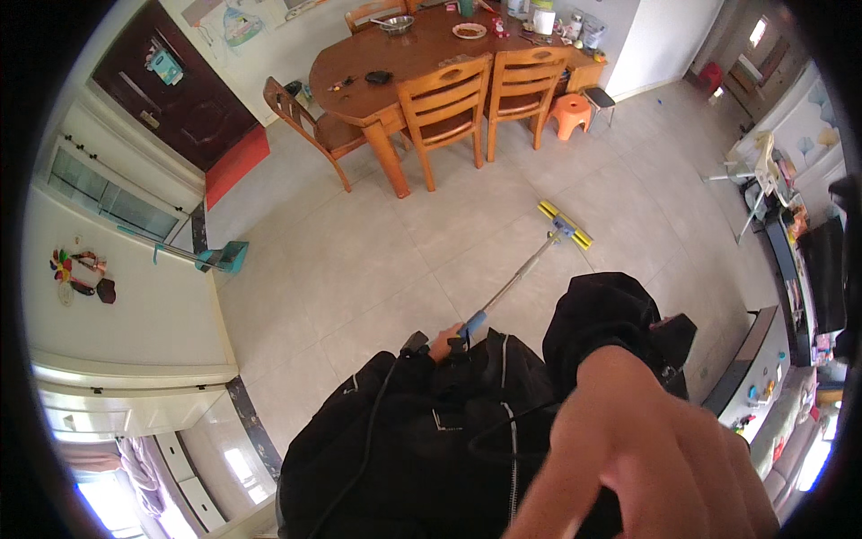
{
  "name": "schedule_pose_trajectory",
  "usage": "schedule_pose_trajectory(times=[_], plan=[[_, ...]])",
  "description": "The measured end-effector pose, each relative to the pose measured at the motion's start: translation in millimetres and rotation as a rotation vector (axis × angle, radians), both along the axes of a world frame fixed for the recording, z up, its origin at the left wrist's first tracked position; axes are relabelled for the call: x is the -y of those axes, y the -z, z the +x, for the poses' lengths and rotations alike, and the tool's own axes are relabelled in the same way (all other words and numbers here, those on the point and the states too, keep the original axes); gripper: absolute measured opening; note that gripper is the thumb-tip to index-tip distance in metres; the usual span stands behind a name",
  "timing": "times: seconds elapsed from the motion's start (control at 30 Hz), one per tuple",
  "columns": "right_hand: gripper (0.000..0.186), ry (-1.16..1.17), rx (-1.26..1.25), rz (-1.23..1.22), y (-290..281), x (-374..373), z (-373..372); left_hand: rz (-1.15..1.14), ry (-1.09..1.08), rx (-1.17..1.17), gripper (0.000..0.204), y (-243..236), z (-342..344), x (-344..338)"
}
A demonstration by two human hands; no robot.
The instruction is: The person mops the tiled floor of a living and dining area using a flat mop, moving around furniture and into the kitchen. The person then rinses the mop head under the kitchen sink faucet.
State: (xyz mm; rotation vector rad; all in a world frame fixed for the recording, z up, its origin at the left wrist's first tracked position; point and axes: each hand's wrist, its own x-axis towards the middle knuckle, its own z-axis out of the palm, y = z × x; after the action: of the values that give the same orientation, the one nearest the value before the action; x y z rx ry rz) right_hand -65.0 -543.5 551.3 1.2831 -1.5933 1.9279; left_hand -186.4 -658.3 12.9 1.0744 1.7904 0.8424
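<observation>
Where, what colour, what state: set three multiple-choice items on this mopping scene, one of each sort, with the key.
1. The mop head lies: A in a bucket; B on the tiled floor; C on a shelf.
2. The stool beside the table is: A green; B white; C orange.
3. The left hand is: A closed round the mop handle; B flat and open; C out of view.

B, it rests on tiles; C, plainly orange; A, fingers wrap the blue grip.

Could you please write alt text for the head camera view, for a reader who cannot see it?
A person's left hand grips a flat mop resting on the tiled floor, while the right hand looms close. A wooden dining table with chairs stands beyond.
</observation>
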Motion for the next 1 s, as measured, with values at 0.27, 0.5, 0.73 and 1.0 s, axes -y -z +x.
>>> schedule_pose_trajectory(times=[0.27, 0.5, 0.73, 1.0], plan=[[0.037, 0.413, 0.827, -0.363, 182, -63, -47, 0.094, 0.067, -0.014, 0.044, 17, -30, -3], [0.035, 0.565, 1.597, -0.791, 519, -37, 13, 0.016, 0.007, -0.062, 0.052, 11, -52, -18], [0.031, 0.755, 1.967, -0.934, 569, -80, 82, -0.066, 0.017, -0.066, 0.05, 2, -34, -107], [0.033, 0.925, 1.791, -1.065, 548, -164, 155, -0.11, 0.087, 0.056, 0.04, 0, 25, -378]])
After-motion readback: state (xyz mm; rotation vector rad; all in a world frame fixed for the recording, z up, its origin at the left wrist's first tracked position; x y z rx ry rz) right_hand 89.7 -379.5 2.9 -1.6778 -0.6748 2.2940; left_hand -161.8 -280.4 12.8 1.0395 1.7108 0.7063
